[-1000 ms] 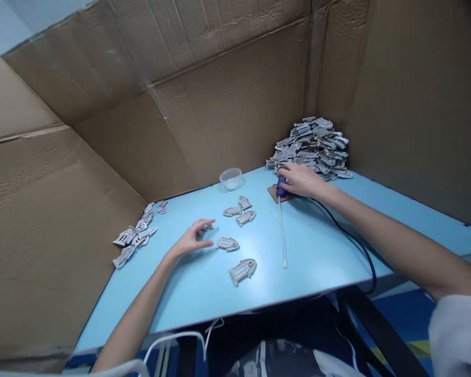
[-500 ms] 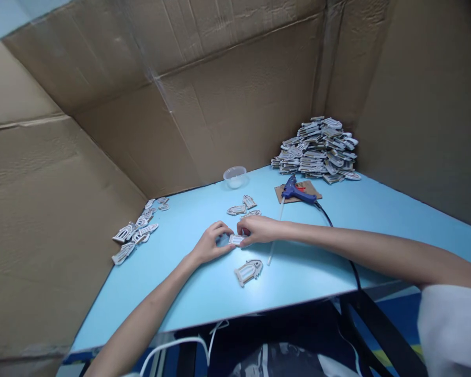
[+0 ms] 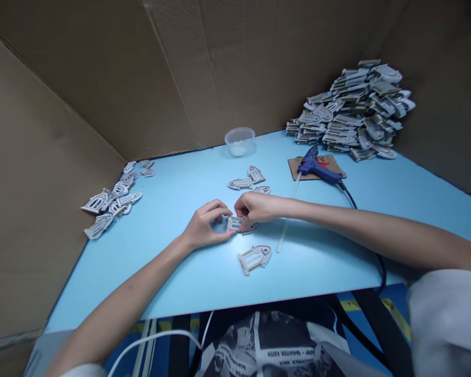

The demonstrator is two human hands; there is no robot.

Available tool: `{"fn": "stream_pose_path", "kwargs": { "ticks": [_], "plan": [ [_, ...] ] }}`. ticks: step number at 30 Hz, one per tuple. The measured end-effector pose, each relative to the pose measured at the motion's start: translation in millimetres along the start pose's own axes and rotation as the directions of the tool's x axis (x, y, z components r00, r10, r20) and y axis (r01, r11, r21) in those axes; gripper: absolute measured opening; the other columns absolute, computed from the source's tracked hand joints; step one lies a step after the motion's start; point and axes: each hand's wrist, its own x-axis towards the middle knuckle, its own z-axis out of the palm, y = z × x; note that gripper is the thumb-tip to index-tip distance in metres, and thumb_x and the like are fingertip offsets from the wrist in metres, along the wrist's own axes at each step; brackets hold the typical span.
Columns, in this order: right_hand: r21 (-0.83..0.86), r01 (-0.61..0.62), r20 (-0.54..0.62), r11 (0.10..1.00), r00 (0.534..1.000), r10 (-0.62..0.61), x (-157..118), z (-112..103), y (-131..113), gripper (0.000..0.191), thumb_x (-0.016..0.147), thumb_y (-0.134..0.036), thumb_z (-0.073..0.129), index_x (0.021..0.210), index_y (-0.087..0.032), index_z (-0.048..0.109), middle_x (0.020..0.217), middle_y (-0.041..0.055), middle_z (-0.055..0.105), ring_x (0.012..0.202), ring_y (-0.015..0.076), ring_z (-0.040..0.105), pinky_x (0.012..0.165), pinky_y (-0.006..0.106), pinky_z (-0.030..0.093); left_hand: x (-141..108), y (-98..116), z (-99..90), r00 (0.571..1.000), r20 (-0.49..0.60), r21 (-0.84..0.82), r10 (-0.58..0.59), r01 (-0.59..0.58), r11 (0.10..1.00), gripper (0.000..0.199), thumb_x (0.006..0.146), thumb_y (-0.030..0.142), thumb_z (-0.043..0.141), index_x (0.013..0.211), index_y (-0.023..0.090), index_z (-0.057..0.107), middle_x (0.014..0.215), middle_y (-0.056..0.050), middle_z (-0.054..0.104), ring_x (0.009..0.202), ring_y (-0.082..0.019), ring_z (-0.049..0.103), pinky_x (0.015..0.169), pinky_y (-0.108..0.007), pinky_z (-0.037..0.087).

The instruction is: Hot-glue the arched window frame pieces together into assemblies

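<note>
A small white and brown window-shaped piece [image 3: 234, 223] lies on the light blue table between my hands. My left hand [image 3: 208, 225] holds its left end between thumb and fingers. Over its right part, my right hand [image 3: 255, 208] is closed, thumb and fingers pinching it. Nearer to me lies a similar arched piece [image 3: 255, 258], touched by neither hand. Beyond my hands, more such pieces [image 3: 240, 184] sit close together, one partly hidden by my right hand.
A blue glue gun [image 3: 320, 168] rests on a cardboard scrap [image 3: 295, 165], its cable running under my right forearm. Behind are a clear bowl [image 3: 239, 141] and a tall pile of pieces [image 3: 349, 112]. Loose pieces [image 3: 118, 199] lie left. Cardboard walls surround the table [image 3: 172, 283].
The view has tilted down and moved closer. My hands stay at the piece, and more of its right end now shows beneath my right hand.
</note>
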Motion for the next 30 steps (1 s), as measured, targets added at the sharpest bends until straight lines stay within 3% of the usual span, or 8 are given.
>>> {"fn": "stream_pose_path", "kwargs": {
  "ticks": [4,7,12,15,20,22,27,30],
  "plan": [
    [-0.149,0.068,-0.107,0.986,0.991,-0.084,-4,8,-8,0.018,0.094,-0.025,0.063,0.079,-0.016,0.066,0.078,0.0054,0.066,0.069,0.0157,0.049,0.067,0.032,0.029,1,-3,-0.8,1.0,0.002,-0.028,-0.007,0.007,1.0,0.027,0.082,0.03,0.08,0.102,0.014,0.071,0.095,-0.006,0.065,0.078,-0.014,0.057,0.069,-0.028,0.049],
    [-0.445,0.127,-0.292,0.886,0.915,-0.278,-8,6,-6,0.028,0.102,-0.023,0.045,0.088,-0.014,0.068,0.091,0.0118,0.069,0.074,0.0188,0.05,0.074,0.036,0.03,3,-4,-1.6,0.999,0.004,-0.052,-0.049,0.049,0.997,0.027,0.08,0.03,0.082,0.098,0.014,0.071,0.09,-0.004,0.064,0.073,-0.012,0.054,0.069,-0.028,0.049],
    [-0.363,-0.284,-0.649,0.888,0.76,-0.022,-25,-20,23,0.049,0.107,-0.038,0.034,0.084,-0.013,0.07,0.081,0.0144,0.067,0.07,0.0227,0.052,0.068,0.037,0.03,2,-5,-2.0,0.996,0.072,-0.094,-0.051,0.058,0.994,0.028,0.081,0.032,0.082,0.101,0.014,0.071,0.096,-0.006,0.066,0.072,-0.012,0.055,0.068,-0.028,0.051],
    [-0.467,-0.181,-0.618,0.865,0.767,-0.173,-48,-24,35,0.04,0.099,-0.019,0.044,0.134,-0.01,0.063,0.124,0.0207,0.066,0.101,0.0303,0.06,0.079,0.038,0.038,2,-4,-2.6,0.995,0.068,-0.076,-0.068,0.074,0.994,0.028,0.081,0.032,0.082,0.1,0.014,0.071,0.096,-0.006,0.066,0.072,-0.012,0.055,0.068,-0.028,0.05],
    [-0.464,0.472,-0.215,0.75,0.761,-0.612,-78,10,25,0.036,0.102,-0.048,0.058,0.113,-0.015,0.069,0.121,0.0152,0.067,0.107,0.0256,0.061,0.092,0.039,0.046,-1,-6,-1.1,0.98,0.009,0.103,-0.201,0.199,0.975,0.042,0.079,0.052,0.085,0.095,0.015,0.07,0.09,-0.003,0.063,0.075,-0.014,0.054,0.069,-0.029,0.045],
    [-0.506,0.567,-0.073,0.65,0.723,-0.687,-77,27,20,0.04,0.101,-0.053,0.058,0.111,-0.016,0.07,0.12,0.0137,0.068,0.103,0.0255,0.061,0.089,0.04,0.046,-1,-10,-1.4,0.961,-0.02,0.156,-0.275,0.274,0.949,0.058,0.077,0.063,0.084,0.109,0.016,0.072,0.093,-0.004,0.064,0.074,-0.014,0.054,0.071,-0.03,0.046],
    [-0.668,0.074,-0.415,0.741,0.789,-0.453,-75,19,18,0.026,0.102,-0.03,0.057,0.106,-0.01,0.073,0.132,0.0229,0.063,0.116,0.0363,0.06,0.091,0.051,0.05,5,-10,-43.9,0.894,-0.243,0.066,-0.375,0.401,0.914,0.05,0.094,0.057,0.068,0.122,0.016,0.072,0.101,-0.006,0.072,0.072,-0.013,0.06,0.07,-0.031,0.049],
    [-0.568,-0.016,-0.623,0.823,0.661,-0.417,-105,-19,14,0.026,0.102,-0.032,0.059,0.116,-0.014,0.072,0.134,0.0197,0.061,0.118,0.0347,0.062,0.096,0.052,0.053,8,22,-100.8,0.745,-0.588,-0.11,-0.316,0.313,0.943,0.047,0.098,0.06,0.06,0.102,0.016,0.073,0.084,-0.003,0.071,0.065,-0.011,0.061,0.059,-0.027,0.048]
  ]
}}
